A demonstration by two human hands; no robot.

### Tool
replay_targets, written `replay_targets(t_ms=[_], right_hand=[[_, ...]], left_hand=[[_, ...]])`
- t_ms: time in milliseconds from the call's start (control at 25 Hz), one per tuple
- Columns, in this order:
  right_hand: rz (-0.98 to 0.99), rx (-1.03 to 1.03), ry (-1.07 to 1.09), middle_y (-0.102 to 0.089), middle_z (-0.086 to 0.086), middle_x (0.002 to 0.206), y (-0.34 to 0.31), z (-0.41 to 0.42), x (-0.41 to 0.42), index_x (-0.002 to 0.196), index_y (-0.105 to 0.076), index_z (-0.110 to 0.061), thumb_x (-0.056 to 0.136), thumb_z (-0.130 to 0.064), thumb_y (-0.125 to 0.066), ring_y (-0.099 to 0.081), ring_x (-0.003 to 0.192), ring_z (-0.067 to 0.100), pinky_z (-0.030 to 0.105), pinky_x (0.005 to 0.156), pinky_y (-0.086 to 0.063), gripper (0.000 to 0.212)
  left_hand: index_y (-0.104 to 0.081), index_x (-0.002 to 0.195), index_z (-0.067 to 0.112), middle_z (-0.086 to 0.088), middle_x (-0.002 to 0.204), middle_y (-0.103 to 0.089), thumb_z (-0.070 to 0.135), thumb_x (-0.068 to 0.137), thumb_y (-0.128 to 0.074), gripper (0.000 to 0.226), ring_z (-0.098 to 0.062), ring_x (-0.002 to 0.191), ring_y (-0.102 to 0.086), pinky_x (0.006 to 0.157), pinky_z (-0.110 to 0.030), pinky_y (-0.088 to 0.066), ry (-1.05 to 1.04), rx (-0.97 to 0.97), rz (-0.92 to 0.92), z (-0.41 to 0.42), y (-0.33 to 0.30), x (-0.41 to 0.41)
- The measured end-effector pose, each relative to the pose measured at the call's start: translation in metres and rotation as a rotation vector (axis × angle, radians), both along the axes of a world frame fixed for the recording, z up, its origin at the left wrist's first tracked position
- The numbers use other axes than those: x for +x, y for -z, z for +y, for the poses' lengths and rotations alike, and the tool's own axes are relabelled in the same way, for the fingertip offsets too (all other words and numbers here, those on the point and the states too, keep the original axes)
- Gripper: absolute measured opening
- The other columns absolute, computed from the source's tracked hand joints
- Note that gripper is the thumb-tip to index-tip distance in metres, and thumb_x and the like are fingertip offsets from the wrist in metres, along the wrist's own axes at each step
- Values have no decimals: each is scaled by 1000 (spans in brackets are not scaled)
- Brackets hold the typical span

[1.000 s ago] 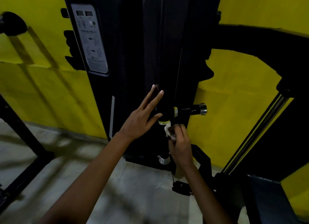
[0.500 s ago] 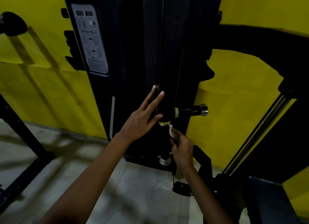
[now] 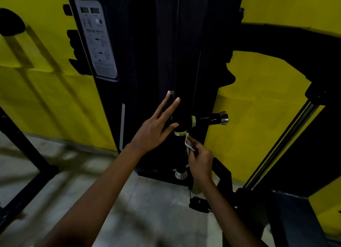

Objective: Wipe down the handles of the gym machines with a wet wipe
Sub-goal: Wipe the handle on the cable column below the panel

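A black handle piece with two grips hangs in front of the dark machine column. One grip (image 3: pixel 210 119) sticks out to the right with a silver end cap; the other grip (image 3: pixel 180 154) points down to a silver cap near the floor. My left hand (image 3: pixel 156 126) rests on the joint with fingers straight and spread. My right hand (image 3: pixel 200 162) pinches a white wet wipe (image 3: pixel 188 142) against the right side of the lower grip, just below its yellow ring.
The tall black machine column (image 3: pixel 147 53) carries a grey instruction label (image 3: pixel 97 38). Yellow wall lies behind. A black frame bar (image 3: pixel 27 154) stands at left, a slanted guide rail (image 3: pixel 284 141) at right. A small black object (image 3: pixel 199 204) lies on the grey floor.
My right hand with the wipe has slid down along the lower grip. My left hand has stayed in place on the joint.
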State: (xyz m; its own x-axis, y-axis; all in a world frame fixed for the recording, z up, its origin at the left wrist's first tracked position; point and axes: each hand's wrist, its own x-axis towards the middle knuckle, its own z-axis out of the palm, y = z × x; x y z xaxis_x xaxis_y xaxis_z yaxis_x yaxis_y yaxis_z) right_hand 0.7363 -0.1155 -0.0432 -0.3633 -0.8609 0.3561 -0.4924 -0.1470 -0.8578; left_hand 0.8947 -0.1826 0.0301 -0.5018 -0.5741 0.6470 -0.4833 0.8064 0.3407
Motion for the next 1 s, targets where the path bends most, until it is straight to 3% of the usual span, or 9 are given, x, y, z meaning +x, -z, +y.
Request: replay_targets(t_ms=[40,120,240,400,520,640,800,920,1000], right_hand=[[-7,-23,0,-68,7,109,0,2,1,122,-60,-6,88,5,-53,-63,91,7,11,79,-50,37],[27,-7,8,-70,12,103,10,11,0,119,-62,-1,86,10,-54,-64,83,9,0,70,-42,36],[10,82,14,-68,16,108,23,14,-2,116,-63,1,86,9,-54,-65,98,23,-8,70,-35,32],[-30,51,45,-70,10,103,16,7,1,117,-64,-5,87,7,-53,-67,89,20,11,72,-47,34],[47,47,39,-69,14,105,24,17,-1,113,-66,-1,84,9,-56,-66,95,23,4,77,-41,32],[9,71,26,-71,12,99,16,9,-1,113,-67,-6,87,4,-56,-64,76,13,2,63,-43,30],[6,17,43,-71,11,91,14,10,1,113,-67,-6,85,7,-56,-59,67,3,2,61,-41,33],[61,84,18,-71,13,96,36,24,-4,110,-69,-6,84,6,-60,-68,84,18,-5,65,-38,30],[43,77,20,-71,9,102,41,22,-5,109,-69,-5,84,5,-61,-66,94,15,-5,71,-39,28]], left_hand=[[-8,150,29,6,160,4,33,95,-53,72,-5,116,-53,77,-23,-57,-3,-6,1,0,0,0],[-8,150,29,5,160,4,32,95,-53,72,-6,117,-53,77,-23,-56,-5,-10,6,0,1,1],[-9,150,29,5,160,3,32,95,-53,71,-5,117,-52,78,-23,-56,1,-5,13,1,1,1],[-6,150,31,6,160,4,31,95,-53,73,0,115,-49,78,-24,-57,-2,-5,11,2,1,-1],[-5,150,32,6,160,4,31,95,-53,73,-5,109,-57,73,-26,-57,-9,1,5,3,1,-1],[-4,150,32,5,160,4,30,95,-53,74,-10,107,-60,70,-29,-58,-14,-11,3,2,1,-1],[-4,150,30,4,160,4,31,95,-53,73,0,119,-45,77,-28,-58,-19,-16,7,2,2,-2],[-3,150,32,5,160,4,32,95,-52,74,-9,117,-53,75,-29,-58,-22,-9,3,2,2,-1],[-1,150,34,6,160,5,32,96,-51,74,-11,114,-56,72,-29,-58,-14,-7,-1,2,2,-2]])
